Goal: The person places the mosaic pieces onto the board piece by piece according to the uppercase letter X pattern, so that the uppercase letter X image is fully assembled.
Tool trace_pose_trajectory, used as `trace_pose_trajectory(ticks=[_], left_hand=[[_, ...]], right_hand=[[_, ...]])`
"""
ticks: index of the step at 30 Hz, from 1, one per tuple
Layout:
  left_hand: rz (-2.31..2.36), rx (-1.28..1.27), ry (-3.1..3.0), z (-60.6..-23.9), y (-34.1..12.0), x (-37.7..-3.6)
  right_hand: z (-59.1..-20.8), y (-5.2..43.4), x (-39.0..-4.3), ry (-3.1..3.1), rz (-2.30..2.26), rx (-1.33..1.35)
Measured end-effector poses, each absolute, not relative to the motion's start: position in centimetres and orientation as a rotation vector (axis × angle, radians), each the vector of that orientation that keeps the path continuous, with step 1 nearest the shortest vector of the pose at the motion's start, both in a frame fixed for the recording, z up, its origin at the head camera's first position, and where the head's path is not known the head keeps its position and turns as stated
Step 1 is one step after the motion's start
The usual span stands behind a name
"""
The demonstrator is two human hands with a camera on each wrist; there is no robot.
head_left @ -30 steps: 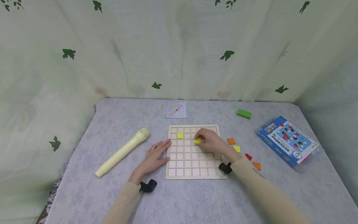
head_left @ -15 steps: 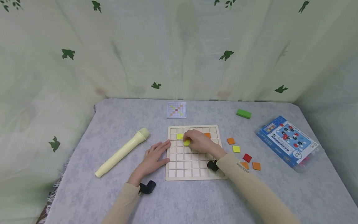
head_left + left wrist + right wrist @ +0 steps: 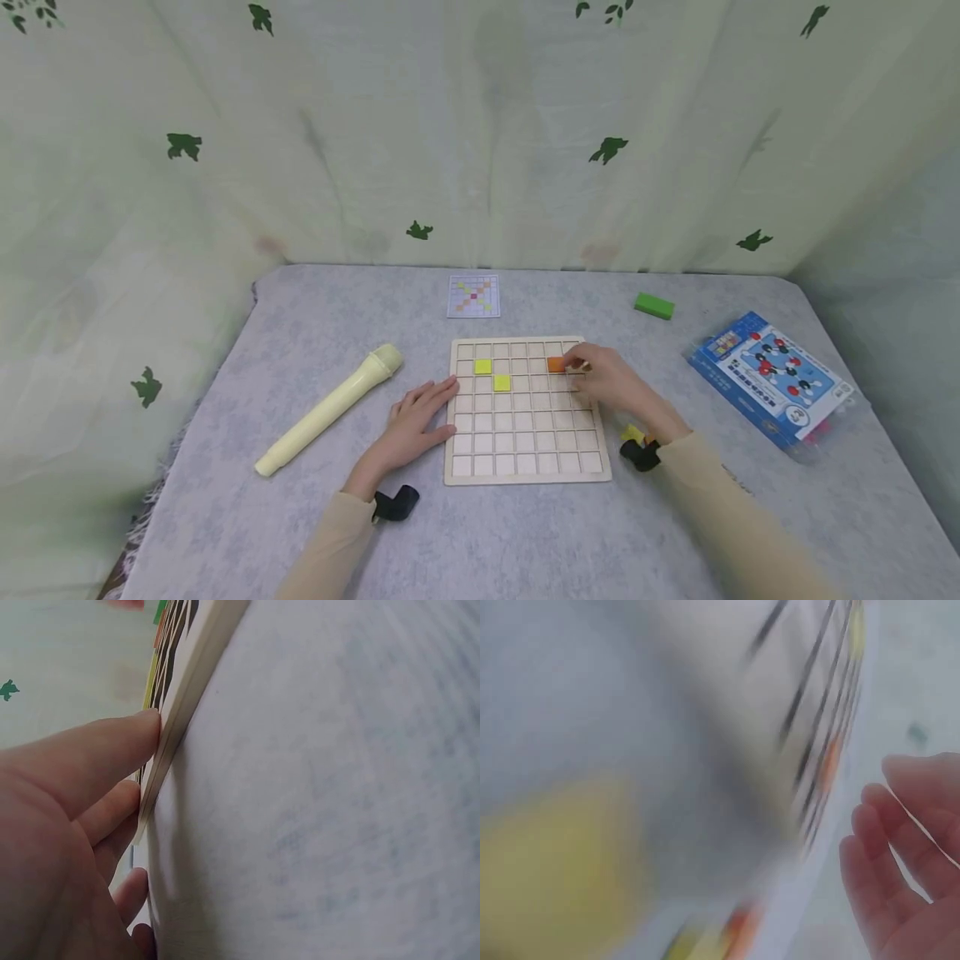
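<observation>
Right hand (image 3: pixel 609 382) hovers over the far right corner of the wooden grid board (image 3: pixel 525 467), fingers loose and slightly spread, gripping nothing; its fingertips are just beside the orange tile (image 3: pixel 556 364) that sits in a cell of the board's second row from the far edge. Left hand (image 3: pixel 416 418) lies flat on the grey table (image 3: pixel 225 517) with straight fingers pressed against the board's left edge, thumb touching the rim in the wrist view. Two yellow tiles (image 3: pixel 483 366) sit in the board's left part, one diagonally nearer than the other. Another yellow tile (image 3: pixel 632 433) peeks out beside the right wrist, off the board's right edge. Beyond the board lies a small pattern card (image 3: pixel 473 296); to its left a cream tube (image 3: pixel 327 408); to its right a green block (image 3: pixel 653 305) and a blue box (image 3: pixel 772 379).
</observation>
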State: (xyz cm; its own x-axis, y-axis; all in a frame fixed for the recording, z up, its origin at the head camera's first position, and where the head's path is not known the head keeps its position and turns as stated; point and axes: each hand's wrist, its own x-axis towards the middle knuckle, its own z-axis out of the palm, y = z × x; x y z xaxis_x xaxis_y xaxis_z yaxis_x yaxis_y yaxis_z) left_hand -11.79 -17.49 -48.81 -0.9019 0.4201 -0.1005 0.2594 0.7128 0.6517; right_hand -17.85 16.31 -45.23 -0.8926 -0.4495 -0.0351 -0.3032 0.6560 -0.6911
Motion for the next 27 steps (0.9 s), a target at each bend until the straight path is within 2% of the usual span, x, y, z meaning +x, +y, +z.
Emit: trace_pose_trajectory(ticks=[5,10,20,27], left_hand=[[0.971,0.546,2.688,-48.9,-17.6,-11.6],[0.986,0.561,2.686,-49.0,-17.7,-11.5],[0.991,0.561,2.677,-48.8,-17.5,-11.7],[1.002,0.570,2.673,-48.7,-17.4,-11.7]], right_hand=[[-46.5,21.7,-17.3,2.767,-1.034,-0.505],[-47.1,24.0,-17.2,2.788,-0.988,-0.461],[-46.5,22.9,-17.8,2.802,-0.931,-0.523],[-45.6,18.9,-17.8,2.718,-1.022,-0.725]])
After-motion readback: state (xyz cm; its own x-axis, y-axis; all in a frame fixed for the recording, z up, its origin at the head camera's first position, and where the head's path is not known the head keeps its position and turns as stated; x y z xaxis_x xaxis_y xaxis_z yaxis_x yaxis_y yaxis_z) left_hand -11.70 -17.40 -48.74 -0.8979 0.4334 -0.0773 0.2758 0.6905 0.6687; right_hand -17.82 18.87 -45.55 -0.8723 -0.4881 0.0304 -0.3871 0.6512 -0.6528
